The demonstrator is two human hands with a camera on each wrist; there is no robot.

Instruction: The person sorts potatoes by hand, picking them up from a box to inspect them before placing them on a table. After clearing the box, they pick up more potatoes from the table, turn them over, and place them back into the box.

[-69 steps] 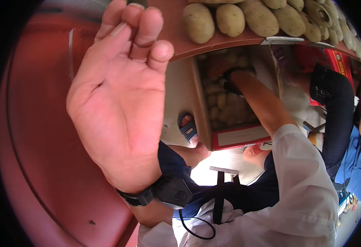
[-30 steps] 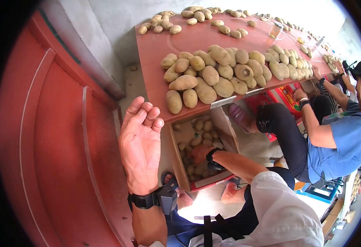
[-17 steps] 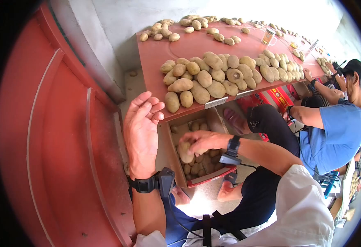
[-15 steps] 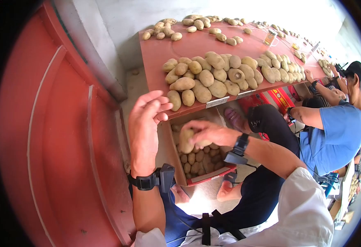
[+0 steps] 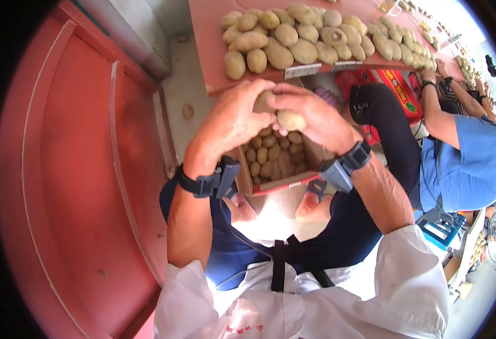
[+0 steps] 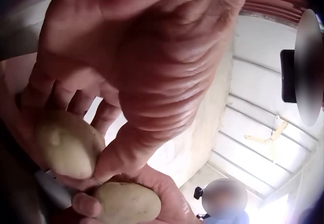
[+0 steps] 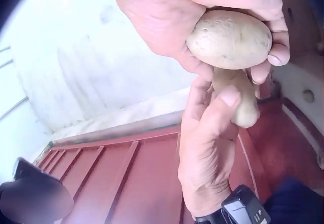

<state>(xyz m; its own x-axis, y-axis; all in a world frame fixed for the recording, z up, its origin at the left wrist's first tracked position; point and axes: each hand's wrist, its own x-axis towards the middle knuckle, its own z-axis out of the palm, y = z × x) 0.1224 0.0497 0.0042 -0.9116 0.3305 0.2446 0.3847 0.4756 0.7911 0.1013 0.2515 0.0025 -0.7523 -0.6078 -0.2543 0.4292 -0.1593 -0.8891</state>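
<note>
Here the left hand [image 5: 231, 121] pinches one potato [image 7: 245, 107], thumb across it, while close beside, the right hand's [image 5: 321, 121] grip curls round another potato [image 7: 230, 39], above the box [image 5: 286, 185] of loose potatoes [image 5: 268, 155]

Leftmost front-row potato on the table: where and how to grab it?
Probably best to grip the leftmost potato across its middle, from above and left: it's oblong, lengthwise toward the table edge, with its left side bare and the next potato close on its right. Left hand and right hand hold potatoes; free one first.
</note>
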